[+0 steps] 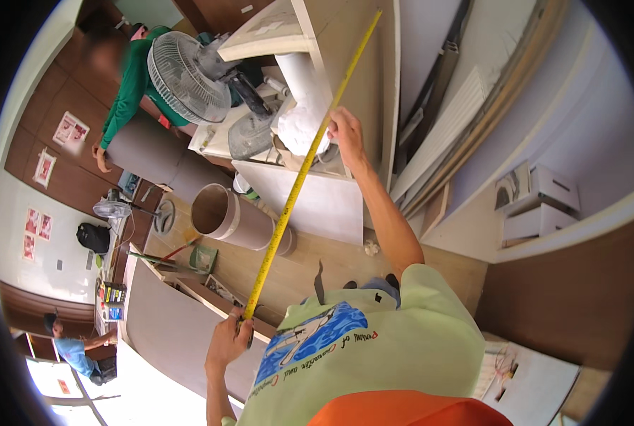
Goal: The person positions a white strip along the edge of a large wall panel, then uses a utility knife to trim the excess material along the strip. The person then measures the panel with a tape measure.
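A long yellow tape measure blade [293,199] runs on a slant from my left hand up to the top of a pale wooden panel [356,85]. My left hand [226,342] is closed around the dark case at the blade's lower end, and most of the case is hidden by the fingers. Farther up, my right hand [347,136] has its fingers closed on the blade, arm stretched out. Beyond that hand the blade lies along the panel. White crumpled wrapping [301,129] on a white tube sits just left of my right hand.
A grey fan [189,77] stands at the upper left beside a person in a green sleeve [126,96]. An upright brown tube [217,213] and a dustpan [203,259] are on the floor. Long strips [466,113] lean at right. Another person in blue [77,355] is far left.
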`<state>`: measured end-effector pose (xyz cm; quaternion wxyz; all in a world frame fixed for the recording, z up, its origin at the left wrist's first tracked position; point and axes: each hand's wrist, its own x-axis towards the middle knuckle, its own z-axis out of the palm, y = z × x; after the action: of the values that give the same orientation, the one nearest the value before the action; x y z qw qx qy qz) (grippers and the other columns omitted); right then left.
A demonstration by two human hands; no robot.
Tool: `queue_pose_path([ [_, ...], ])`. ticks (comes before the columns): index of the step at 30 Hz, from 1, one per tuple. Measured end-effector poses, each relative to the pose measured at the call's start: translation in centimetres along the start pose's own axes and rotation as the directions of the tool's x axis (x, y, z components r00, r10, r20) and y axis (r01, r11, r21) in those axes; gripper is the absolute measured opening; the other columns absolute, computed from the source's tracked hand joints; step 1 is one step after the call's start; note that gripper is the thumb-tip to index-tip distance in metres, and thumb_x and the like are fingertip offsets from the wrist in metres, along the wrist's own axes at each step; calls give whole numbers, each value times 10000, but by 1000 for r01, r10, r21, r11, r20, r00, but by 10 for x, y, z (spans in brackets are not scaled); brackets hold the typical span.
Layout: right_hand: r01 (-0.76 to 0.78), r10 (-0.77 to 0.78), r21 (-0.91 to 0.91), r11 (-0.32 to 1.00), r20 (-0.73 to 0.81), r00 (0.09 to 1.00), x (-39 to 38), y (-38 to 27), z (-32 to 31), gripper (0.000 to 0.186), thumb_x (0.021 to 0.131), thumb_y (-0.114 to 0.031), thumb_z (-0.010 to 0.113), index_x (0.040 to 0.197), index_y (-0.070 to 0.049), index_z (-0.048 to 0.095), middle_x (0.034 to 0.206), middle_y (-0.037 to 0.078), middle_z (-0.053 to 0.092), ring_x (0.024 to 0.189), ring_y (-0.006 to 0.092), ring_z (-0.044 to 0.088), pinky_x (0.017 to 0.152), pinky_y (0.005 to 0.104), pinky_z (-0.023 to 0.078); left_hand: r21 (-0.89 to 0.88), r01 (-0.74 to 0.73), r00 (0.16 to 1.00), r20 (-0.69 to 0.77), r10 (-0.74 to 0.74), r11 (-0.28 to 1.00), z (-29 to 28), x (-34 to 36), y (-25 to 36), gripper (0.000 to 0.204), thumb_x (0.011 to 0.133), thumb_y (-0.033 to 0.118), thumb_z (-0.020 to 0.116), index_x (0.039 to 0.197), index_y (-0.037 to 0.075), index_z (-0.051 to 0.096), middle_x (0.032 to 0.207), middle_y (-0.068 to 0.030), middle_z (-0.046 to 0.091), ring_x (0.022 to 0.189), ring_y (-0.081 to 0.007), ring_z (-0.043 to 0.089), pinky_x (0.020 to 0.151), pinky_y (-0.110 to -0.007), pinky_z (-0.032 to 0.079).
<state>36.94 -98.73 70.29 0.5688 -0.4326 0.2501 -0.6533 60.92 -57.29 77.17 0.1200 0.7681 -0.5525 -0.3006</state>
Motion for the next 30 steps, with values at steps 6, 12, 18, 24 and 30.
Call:
queue_pose_path([
  [6,-195,182,44,980,208,961,44,-39,-32,235,963,-219,524,776,-77,529,566,-31,400,486,70,339,457,245,305,154,186,980,39,-194,970,-12,-12,111,320,907,238,553,1062,-41,583,608,-205,596,603,-384,643,615,-427,494],
  [12,-311,248,157,937,326,912,128,-52,-58,220,970,-229,520,827,-65,560,550,-39,399,467,72,320,439,254,287,157,98,995,-51,-91,983,-29,17,192,298,913,201,520,1042,-61,579,595,-170,609,553,-317,648,564,-385,491],
  [18,-212,156,268,940,214,964,199,-48,-67,232,947,-233,555,848,-30,608,560,-8,470,450,80,395,415,251,327,249,-32,995,-79,53,968,-44,57,241,287,975,210,485,1065,-50,566,636,-171,638,577,-324,663,527,-382,477],
  [24,-138,135,251,958,27,990,269,-22,-82,273,920,-303,603,924,-33,646,624,-1,519,500,92,452,414,258,355,513,-191,976,5,219,837,-68,121,269,201,968,193,525,1007,7,590,740,-210,632,677,-384,650,561,-463,470],
  [30,-146,126,217,965,102,987,298,-26,-93,205,880,-267,694,836,-75,635,599,-17,498,487,88,428,426,254,362,698,-342,924,129,359,629,-107,144,274,222,963,213,509,980,15,609,931,-206,656,791,-362,649,683,-448,506],
])
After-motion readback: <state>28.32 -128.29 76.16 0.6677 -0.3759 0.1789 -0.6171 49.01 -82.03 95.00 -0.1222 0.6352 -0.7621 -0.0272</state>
